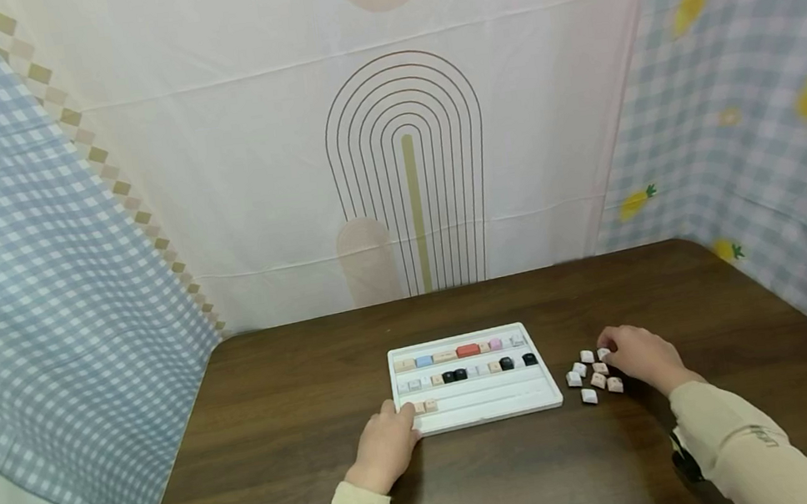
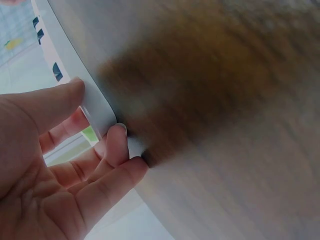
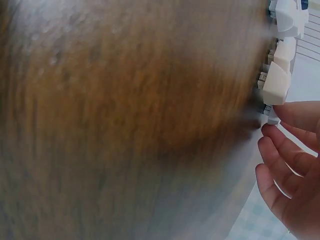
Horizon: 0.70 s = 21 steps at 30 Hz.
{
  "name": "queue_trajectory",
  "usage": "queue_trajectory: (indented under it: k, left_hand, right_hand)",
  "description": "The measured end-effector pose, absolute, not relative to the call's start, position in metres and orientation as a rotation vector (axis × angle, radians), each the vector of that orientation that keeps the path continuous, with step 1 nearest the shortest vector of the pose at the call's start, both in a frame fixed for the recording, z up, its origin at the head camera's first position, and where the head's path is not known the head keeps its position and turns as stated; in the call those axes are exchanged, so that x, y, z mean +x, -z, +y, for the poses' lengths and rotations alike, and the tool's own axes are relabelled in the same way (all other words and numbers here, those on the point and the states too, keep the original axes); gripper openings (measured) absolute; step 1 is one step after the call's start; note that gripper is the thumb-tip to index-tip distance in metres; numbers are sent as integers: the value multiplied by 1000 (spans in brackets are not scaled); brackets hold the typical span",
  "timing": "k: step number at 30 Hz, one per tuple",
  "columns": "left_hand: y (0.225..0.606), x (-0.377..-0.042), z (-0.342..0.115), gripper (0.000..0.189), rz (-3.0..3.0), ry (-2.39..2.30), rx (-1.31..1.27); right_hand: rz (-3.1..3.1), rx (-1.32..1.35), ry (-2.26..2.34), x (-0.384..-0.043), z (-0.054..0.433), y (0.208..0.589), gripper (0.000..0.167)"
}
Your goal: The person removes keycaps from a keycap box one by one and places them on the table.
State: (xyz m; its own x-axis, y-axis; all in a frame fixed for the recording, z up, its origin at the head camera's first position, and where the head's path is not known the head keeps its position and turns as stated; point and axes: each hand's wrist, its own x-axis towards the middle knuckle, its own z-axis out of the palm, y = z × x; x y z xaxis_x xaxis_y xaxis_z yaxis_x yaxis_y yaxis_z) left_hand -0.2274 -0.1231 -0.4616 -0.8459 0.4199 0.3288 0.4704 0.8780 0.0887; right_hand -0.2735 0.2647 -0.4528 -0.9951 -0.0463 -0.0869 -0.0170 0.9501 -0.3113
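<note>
On a brown table [image 1: 278, 402], toward the right edge, a white keycap [image 1: 604, 354] sat pinched in the right hand [image 1: 645, 356]'s grip beside loose keycaps [image 1: 598, 380]; below the back edge's middle, the left hand [image 1: 385, 447]'s grip clamped a white tray [image 1: 493, 401]'s corner.

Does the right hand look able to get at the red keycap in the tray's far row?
Probably yes: only low, loose keycaps lie between the right hand and the tray, and the red keycap sits uncovered. The hand may first need to let go of the white keycap between its fingertips.
</note>
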Motion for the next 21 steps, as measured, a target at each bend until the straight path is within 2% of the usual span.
queue_trajectory:
  k: [11, 21]
  left_hand:
    - [462, -228, -123, 24, -2760, 241, -655]
    - [461, -227, -122, 23, -2767, 255, -663]
  right_hand:
    - [3023, -156, 512, -272, 255, 442, 30]
    - [3172, -558, 467, -279, 154, 424, 22]
